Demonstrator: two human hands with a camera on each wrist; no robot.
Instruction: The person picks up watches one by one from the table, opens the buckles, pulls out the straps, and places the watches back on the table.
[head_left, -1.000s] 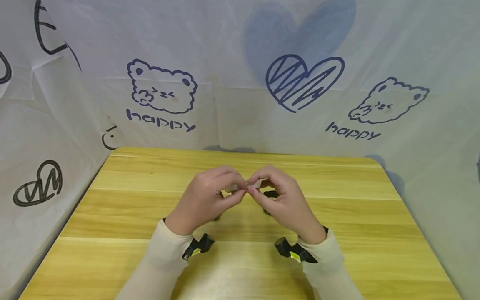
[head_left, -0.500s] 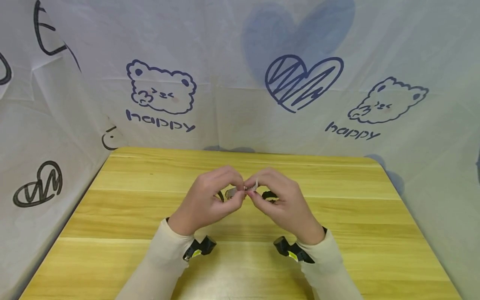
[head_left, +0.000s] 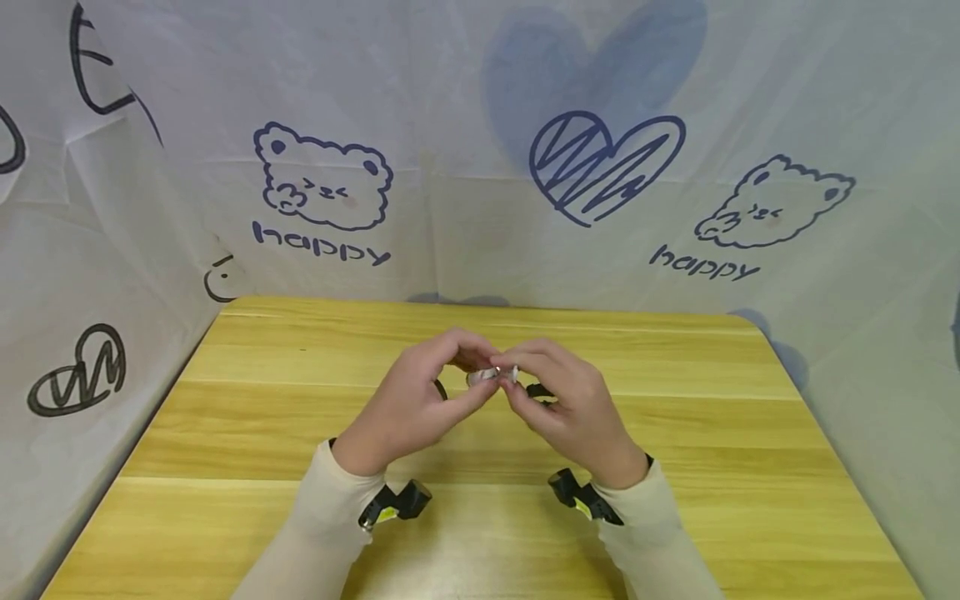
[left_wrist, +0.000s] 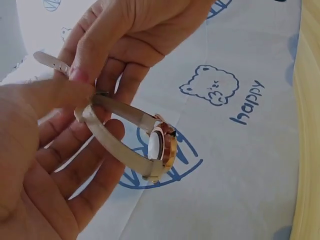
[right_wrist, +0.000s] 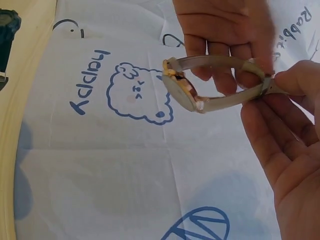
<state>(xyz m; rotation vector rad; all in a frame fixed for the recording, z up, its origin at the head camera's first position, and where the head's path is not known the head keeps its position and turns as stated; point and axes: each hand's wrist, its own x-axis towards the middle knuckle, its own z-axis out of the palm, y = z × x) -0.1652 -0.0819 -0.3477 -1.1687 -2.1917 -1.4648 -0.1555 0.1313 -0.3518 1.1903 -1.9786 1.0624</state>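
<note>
Both hands meet over the table around a wristwatch [left_wrist: 161, 148] with a pale strap and a gold-coloured case. Its strap forms a loop, joined at the buckle [right_wrist: 266, 84] between the fingertips. My left hand [head_left: 416, 396] pinches the strap by the buckle, its thumb partly covering it in the left wrist view. Beyond the buckle, my right hand [head_left: 566, 400] pinches the strap, and the holed strap end [left_wrist: 50, 62] sticks out past its thumb. The watch case hangs out on the far side of the fingers. In the head view the fingers hide most of the watch.
A wood-grain table [head_left: 480, 517] lies below the hands. Behind it hangs a white cloth [head_left: 450, 208] with bear, heart and "happy" drawings, and more cloth stands at the left and right. Each wrist wears a black camera mount.
The watch has turned slightly between the hands and its visible part has shifted right. The left fingers have changed position and overlap the right fingertips; both arms are nearly still.
</note>
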